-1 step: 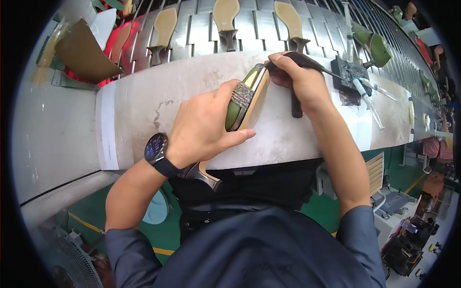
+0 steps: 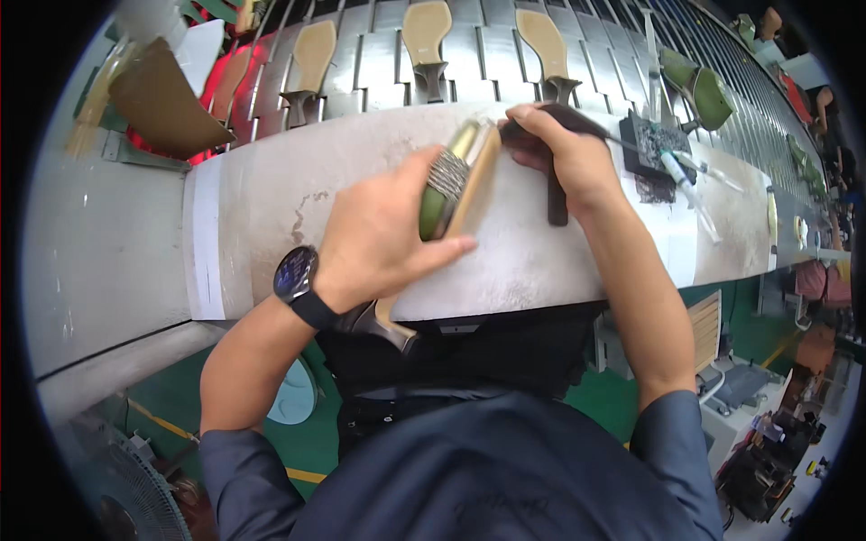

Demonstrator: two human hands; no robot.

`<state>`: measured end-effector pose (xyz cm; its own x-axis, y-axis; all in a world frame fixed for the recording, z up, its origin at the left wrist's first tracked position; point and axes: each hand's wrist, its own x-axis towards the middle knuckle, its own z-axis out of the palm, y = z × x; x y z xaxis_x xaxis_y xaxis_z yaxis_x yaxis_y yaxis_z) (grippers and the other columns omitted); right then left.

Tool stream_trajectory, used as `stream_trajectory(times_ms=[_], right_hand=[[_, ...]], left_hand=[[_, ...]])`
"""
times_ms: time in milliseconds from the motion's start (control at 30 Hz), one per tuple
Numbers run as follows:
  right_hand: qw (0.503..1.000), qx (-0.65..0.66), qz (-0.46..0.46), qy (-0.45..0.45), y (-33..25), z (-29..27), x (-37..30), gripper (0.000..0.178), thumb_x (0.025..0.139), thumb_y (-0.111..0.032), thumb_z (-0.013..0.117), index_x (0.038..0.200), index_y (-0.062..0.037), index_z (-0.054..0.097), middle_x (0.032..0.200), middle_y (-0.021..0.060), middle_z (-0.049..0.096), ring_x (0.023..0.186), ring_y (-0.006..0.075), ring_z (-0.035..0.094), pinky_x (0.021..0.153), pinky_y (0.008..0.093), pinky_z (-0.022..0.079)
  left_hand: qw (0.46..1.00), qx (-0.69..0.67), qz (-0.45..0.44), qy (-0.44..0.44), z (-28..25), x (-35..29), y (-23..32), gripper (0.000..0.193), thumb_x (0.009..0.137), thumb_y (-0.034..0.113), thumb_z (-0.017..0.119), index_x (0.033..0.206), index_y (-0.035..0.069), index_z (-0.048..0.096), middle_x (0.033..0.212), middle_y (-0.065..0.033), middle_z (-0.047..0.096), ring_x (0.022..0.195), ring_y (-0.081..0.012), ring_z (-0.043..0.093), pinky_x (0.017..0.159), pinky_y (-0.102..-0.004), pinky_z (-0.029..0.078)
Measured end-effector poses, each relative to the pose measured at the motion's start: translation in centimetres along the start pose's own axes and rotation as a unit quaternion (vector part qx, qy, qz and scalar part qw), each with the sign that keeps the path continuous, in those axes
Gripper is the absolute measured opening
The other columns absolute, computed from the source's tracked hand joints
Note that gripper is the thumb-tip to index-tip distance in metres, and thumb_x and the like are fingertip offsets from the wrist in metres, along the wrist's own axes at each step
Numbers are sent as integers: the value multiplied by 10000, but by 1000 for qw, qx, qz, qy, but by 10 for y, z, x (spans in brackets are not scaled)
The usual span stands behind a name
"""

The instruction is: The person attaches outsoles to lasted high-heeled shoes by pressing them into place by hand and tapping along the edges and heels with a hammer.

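Note:
My left hand, with a dark watch on its wrist, is closed round a green high-heeled shoe. A glittering strap crosses the shoe, its tan sole faces right, and its dark heel sticks out below my wrist. The shoe is tilted above the pale worktable and slightly blurred. My right hand grips a dark hand tool, whose straight part hangs down below the fingers. The tool's exact kind is unclear, as the hand covers part of it. Its left end is close to the shoe's toe; whether they touch, I cannot tell.
Several tan soles with dark heels lie on the metal slat conveyor beyond the worktable. To the right are a black block, syringes and another green shoe. A brown sheet stands at left.
My left hand and the shoe have shifted slightly left, and the shoe's toe has drawn a little away from the tool. My right hand has hardly moved.

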<state>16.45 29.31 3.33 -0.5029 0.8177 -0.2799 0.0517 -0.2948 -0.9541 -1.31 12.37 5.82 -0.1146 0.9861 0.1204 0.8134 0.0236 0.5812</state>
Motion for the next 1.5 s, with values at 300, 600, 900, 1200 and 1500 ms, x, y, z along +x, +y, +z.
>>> stream_trajectory(times_ms=[300, 600, 900, 1200, 1500], right_hand=[[996, -32, -76, -22, 3, 2, -31, 273, 1033, -226, 644, 1198, -13, 693, 1157, 108, 743, 1057, 211, 720, 930, 355, 588], [847, -166, -468, -187, -86, 26, -145, 539, 952, -445, 741, 1143, 43, 615, 1130, 282, 719, 1136, 389, 698, 1055, 492, 530], [936, -149, -293, -126, -120, 37, -146, 540, 874, -414, 782, 1037, 83, 647, 1033, 268, 754, 992, 314, 757, 937, 406, 604], [928, -71, -221, -291, -79, 33, -167, 428, 885, -272, 798, 1095, 78, 671, 1077, 272, 748, 1060, 350, 741, 981, 469, 588], [995, 30, -45, -86, 74, 50, -165, 239, 987, -53, 664, 1199, 57, 679, 1168, 150, 758, 1070, 170, 698, 979, 306, 530]], left_hand=[[959, -171, 172, 146, -81, 0, 37, 758, 789, 48, 778, 1459, -3, 426, 1447, -213, 576, 1305, -260, 580, 1126, -390, 434], [947, -137, 183, 225, -41, -8, 62, 732, 761, 104, 848, 1400, 21, 500, 1306, -152, 657, 1152, -283, 673, 1008, -367, 515], [936, -136, 251, 207, -32, -26, 61, 784, 703, -69, 721, 1441, -40, 456, 1283, -233, 639, 1149, -392, 671, 1009, -427, 527], [880, -56, 356, 309, 18, -92, 37, 775, 940, 136, 693, 1552, -54, 257, 1379, -475, 508, 1231, -514, 644, 1042, -718, 451], [908, 200, 168, 328, 78, -126, -44, 1062, 898, 636, 725, 1552, -59, 257, 1522, -404, 417, 1427, -521, 459, 1179, -682, 307]])
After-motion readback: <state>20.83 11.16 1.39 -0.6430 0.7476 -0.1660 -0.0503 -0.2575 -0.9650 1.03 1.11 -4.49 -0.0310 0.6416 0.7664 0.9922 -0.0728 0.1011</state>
